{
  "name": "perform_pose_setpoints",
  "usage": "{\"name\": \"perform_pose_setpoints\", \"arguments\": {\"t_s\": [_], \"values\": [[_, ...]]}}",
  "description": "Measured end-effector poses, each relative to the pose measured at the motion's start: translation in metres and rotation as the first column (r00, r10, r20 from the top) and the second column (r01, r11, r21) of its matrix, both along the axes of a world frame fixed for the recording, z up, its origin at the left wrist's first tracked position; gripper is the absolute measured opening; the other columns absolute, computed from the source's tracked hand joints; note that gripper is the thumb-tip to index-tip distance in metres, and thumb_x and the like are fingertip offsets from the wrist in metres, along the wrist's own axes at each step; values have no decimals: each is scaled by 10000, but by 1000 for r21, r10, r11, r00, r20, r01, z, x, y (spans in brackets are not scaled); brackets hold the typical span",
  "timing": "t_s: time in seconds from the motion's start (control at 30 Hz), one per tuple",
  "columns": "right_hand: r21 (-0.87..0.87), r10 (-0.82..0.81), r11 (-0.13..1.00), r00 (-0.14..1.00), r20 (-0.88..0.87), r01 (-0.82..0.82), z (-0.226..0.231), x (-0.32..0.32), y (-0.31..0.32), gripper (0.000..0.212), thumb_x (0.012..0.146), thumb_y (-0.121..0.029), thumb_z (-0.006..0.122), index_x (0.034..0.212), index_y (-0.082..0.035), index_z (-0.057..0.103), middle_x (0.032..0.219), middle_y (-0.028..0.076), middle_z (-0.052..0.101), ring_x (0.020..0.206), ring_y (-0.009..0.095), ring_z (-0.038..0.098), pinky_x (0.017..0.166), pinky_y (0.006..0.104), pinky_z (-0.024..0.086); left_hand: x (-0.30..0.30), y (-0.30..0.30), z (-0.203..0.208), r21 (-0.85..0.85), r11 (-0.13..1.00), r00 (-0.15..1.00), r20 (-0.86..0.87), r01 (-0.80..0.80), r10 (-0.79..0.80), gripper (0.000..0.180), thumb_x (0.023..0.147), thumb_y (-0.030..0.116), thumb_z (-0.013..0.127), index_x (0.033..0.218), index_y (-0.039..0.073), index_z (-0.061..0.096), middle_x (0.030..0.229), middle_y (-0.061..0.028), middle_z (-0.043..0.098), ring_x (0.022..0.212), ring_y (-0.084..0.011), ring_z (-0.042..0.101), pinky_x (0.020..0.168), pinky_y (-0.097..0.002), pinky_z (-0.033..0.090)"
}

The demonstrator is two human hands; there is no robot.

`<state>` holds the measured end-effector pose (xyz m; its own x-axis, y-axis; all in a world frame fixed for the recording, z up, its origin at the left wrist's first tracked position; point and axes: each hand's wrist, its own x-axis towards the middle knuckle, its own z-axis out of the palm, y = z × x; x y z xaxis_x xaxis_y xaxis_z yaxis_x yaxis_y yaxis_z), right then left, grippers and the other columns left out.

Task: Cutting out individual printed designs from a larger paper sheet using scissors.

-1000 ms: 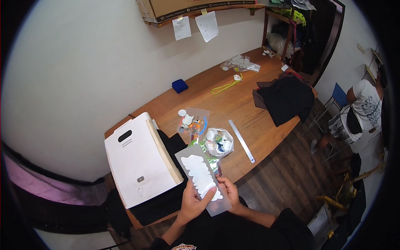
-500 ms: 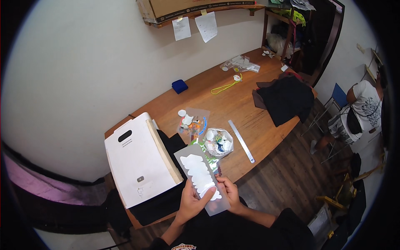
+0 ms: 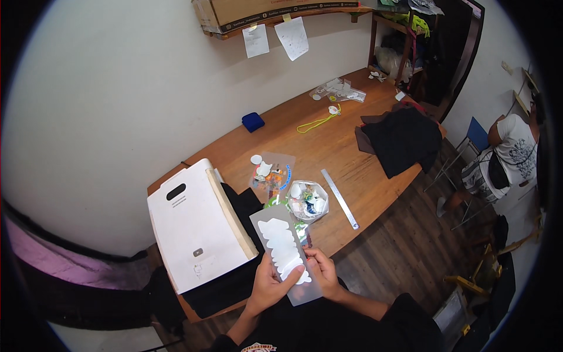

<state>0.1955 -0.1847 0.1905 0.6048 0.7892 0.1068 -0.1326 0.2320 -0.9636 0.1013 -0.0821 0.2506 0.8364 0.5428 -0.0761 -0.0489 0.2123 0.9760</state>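
A translucent film sheet (image 3: 308, 295) with a long white scallop-edged shape (image 3: 280, 243) on it is held up over the table's near edge. My left hand (image 3: 270, 286) grips its lower left side, thumb pressed on the white shape and fingers hidden behind. Closed at the sheet's right edge, my right hand (image 3: 325, 276) also holds it, though its fingertips are partly hidden. Just beyond the sheet stands a white round container (image 3: 326, 205) of white and coloured scraps. Green-patterned film (image 3: 301, 230) shows partly beneath the sheet.
A white boxy machine (image 3: 199, 229) stands at the left on black cloth (image 3: 241, 205). Farther off lie printed film (image 3: 285, 161), a steel ruler (image 3: 340, 199), a blue case (image 3: 253, 122), a yellow lanyard (image 3: 316, 125) and dark garments (image 3: 404, 141). A person (image 3: 516, 146) sits at the right.
The film sheet has shifted slightly right and tilted a little in my hands. Both hands keep their hold, and the table's things have not moved.
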Motion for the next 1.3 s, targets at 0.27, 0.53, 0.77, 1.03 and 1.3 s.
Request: {"name": "perform_pose_setpoints", "arguments": {"t_s": [0.27,0.53,0.77,1.03,1.3], "values": [[4,-5,1000,1000,-7,5,-3,-1,2,216,933,-122,430,1076,30,487,833,39,567,736,54,506,644,207,427,0,1,-1,1,1000,1000,4,11,-11,478,811,12,617,1198,-52,345,1020,-113,553,864,-140,594,711,-250,520],[35,-50,998,998,24,49,-9,-3,5,221,945,-139,415,1075,26,484,865,38,562,769,50,502,664,207,428,0,-4,-6,1,1000,1000,-13,-17,17,487,812,18,620,1204,-52,338,1020,-112,555,869,-135,591,718,-239,507],[64,-7,998,995,-101,13,-2,-5,4,240,951,-154,399,1089,27,477,906,46,555,779,54,509,678,212,437,3,-6,-3,-29,1000,1000,21,5,-4,471,818,5,603,1191,-57,322,1000,-128,563,809,-161,620,656,-248,537],[49,28,999,992,-122,-22,-7,-3,-2,279,954,-191,395,1116,28,460,949,46,541,819,57,492,716,209,425,1,-4,-1,-23,1000,1000,19,5,-5,469,823,-5,591,1197,-54,312,995,-131,560,798,-166,623,642,-255,544],[34,37,999,994,-107,-34,-6,-2,-2,278,953,-191,399,1118,24,461,942,45,545,821,58,490,716,211,424,0,-2,0,-39,999,999,-18,28,-29,449,818,1,600,1185,-46,345,976,-110,572,776,-151,626,634,-240,530]]}}
